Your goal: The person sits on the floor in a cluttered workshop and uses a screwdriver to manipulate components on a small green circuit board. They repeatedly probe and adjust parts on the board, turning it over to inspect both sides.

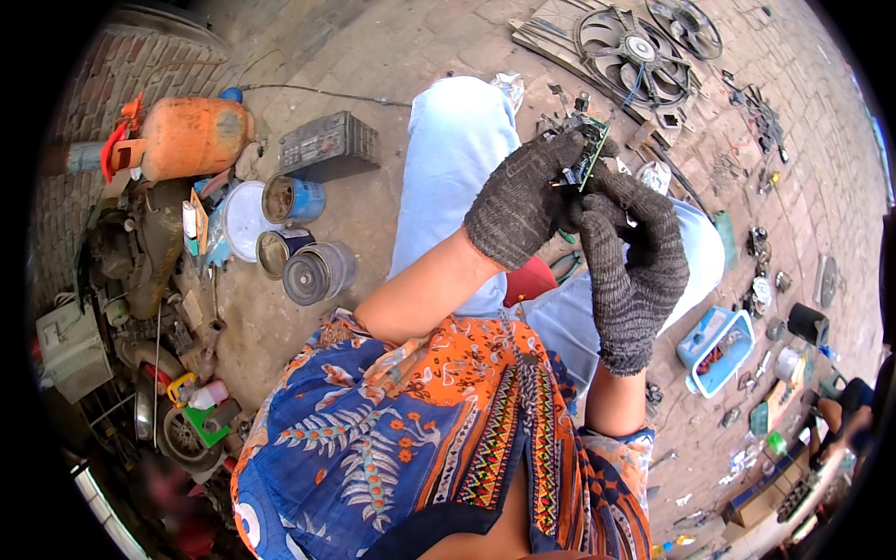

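Note:
Both my hands wear dark grey knitted gloves and meet above my knees. My left hand [523, 201] is closed on a small green circuit board [594, 154] with dark parts on it, holding it tilted on edge. On the right, my right hand [639, 271] has its fingers curled in, the tips at the board's lower edge; where they touch it is partly hidden. Below the hands, between my legs, lie a red object [530, 282] and what looks like pliers with dark green handles [567, 266].
Left stand an orange gas cylinder [196, 137], a black battery [329, 147] and several cans [318, 272]. Radiator fans [638, 49] lie far right. A blue basket [717, 351] and scattered parts lie at right. A person's arm [840, 425] shows at the lower right edge.

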`<action>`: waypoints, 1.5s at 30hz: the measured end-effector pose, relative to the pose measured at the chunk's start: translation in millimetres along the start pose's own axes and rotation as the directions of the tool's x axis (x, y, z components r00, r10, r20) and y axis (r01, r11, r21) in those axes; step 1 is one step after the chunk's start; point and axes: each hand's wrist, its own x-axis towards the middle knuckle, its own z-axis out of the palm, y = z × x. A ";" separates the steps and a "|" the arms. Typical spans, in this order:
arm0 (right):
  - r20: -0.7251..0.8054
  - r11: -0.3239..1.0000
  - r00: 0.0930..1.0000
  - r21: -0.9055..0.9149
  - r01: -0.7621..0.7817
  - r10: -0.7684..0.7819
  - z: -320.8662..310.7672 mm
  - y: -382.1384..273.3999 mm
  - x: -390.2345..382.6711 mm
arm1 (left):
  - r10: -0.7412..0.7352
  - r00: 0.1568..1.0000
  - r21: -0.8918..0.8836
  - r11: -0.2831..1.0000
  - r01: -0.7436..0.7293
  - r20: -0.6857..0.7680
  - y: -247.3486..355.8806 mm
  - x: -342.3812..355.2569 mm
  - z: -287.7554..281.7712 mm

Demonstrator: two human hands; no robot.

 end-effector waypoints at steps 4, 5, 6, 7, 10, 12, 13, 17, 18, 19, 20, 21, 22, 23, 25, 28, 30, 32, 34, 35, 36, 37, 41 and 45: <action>-0.023 0.996 1.000 -0.090 0.008 -0.010 -1.5 8.5 2.4 | 0.152 0.981 0.405 0.910 -0.093 -0.118 2.9 -13.1 17.4; -0.022 0.998 1.000 -0.062 0.004 -0.005 -2.6 9.9 2.8 | 0.141 0.979 0.316 0.944 -0.089 -0.145 1.8 -14.5 18.5; -0.020 0.999 1.000 -0.034 -0.001 0.001 -3.3 10.4 3.0 | 0.127 0.977 0.225 0.971 -0.086 -0.170 1.2 -15.2 19.1; -0.018 0.987 0.993 0.112 -0.117 0.120 -4.4 5.4 1.8 | 0.096 0.995 0.366 0.927 -0.087 -0.007 6.5 -18.3 12.6; -0.011 0.978 0.978 0.030 -0.206 0.206 -12.1 5.5 3.5 | 0.236 0.926 0.918 0.199 -0.343 0.295 10.6 -16.1 -0.5; -0.016 0.975 0.979 0.095 -0.202 0.205 -11.6 8.1 2.7 | 0.227 0.939 0.866 0.377 -0.329 0.258 11.8 -18.5 7.5; -0.015 0.973 0.979 0.117 -0.200 0.203 -10.9 7.5 2.3 | 0.211 0.958 0.768 0.575 -0.282 0.193 10.9 -20.2 11.2; -0.026 0.973 0.976 0.085 -0.214 0.217 -12.2 6.7 1.7 | 0.144 0.989 0.369 0.918 -0.144 0.029 6.0 -20.5 17.3; -0.023 0.975 0.978 0.086 -0.204 0.207 -12.1 6.2 1.7 | 0.144 0.989 0.409 0.901 -0.146 0.036 6.0 -19.6 14.4; -0.021 0.977 0.980 0.087 -0.195 0.197 -12.2 5.3 1.6 | 0.144 0.989 0.449 0.881 -0.147 0.043 5.5 -18.7 11.0; -0.018 0.979 0.982 0.088 -0.186 0.188 -12.4 4.6 1.3 | 0.178 0.983 0.527 0.832 -0.174 0.044 3.1 -18.2 5.0; -0.016 0.980 0.982 0.076 -0.185 0.187 -13.6 5.6 0.6 | 0.212 0.976 0.601 0.775 -0.198 0.048 -0.4 -18.0 -2.6; -0.016 0.981 0.983 0.060 -0.183 0.184 -15.9 8.2 0.0 | 0.214 0.976 0.622 0.758 -0.197 0.048 0.5 -18.3 0.4; -0.017 0.983 0.984 0.044 -0.179 0.179 -17.5 9.4 -0.3 | 0.216 0.975 0.643 0.741 -0.196 0.049 3.7 -18.7 7.5; -0.040 0.982 0.986 0.101 -0.157 0.161 -16.9 4.7 -0.8 | 0.157 0.987 0.593 0.792 -0.144 0.031 14.3 -26.6 33.2; -0.037 0.986 0.993 0.127 -0.104 0.109 -19.6 8.4 -4.6 | 0.321 0.795 0.785 0.196 -0.588 0.515 22.1 -15.0 30.0; -0.001 0.972 0.997 0.222 -0.079 0.082 -15.5 3.5 -4.5 | 0.329 0.739 0.772 0.046 -0.634 0.588 27.3 -15.6 36.8; 0.044 0.953 0.998 0.299 -0.053 0.042 -15.6 -1.7 -2.5 | 0.364 0.712 0.759 0.018 -0.650 0.601 26.4 -18.8 39.4; 0.065 0.942 0.997 0.336 0.006 -0.029 -16.8 -1.0 -2.0 | 0.345 0.695 0.761 -0.103 -0.640 0.631 30.7 -21.2 41.9; 0.073 0.914 0.997 0.404 -0.028 -0.002 -18.6 0.3 -3.1 | 0.346 0.679 0.754 -0.157 -0.638 0.647 30.3 -23.7 43.5; 0.084 0.881 0.996 0.470 -0.060 0.024 -21.7 2.8 -5.0 | 0.346 0.664 0.744 -0.210 -0.634 0.663 29.7 -25.0 43.6; 0.096 0.838 0.994 0.538 -0.093 0.049 -24.2 4.6 -6.6 | 0.356 0.652 0.737 -0.214 -0.641 0.670 27.7 -24.7 37.0; 0.099 0.873 0.994 0.478 -0.095 0.054 -25.2 5.0 -6.9 | 0.350 0.620 0.710 -0.266 -0.652 0.702 26.6 -24.1 31.2; 0.086 0.915 0.996 0.398 -0.060 0.028 -26.2 -0.7 -9.2 | 0.413 0.669 0.751 -0.061 -0.657 0.618 20.5 -24.3 28.4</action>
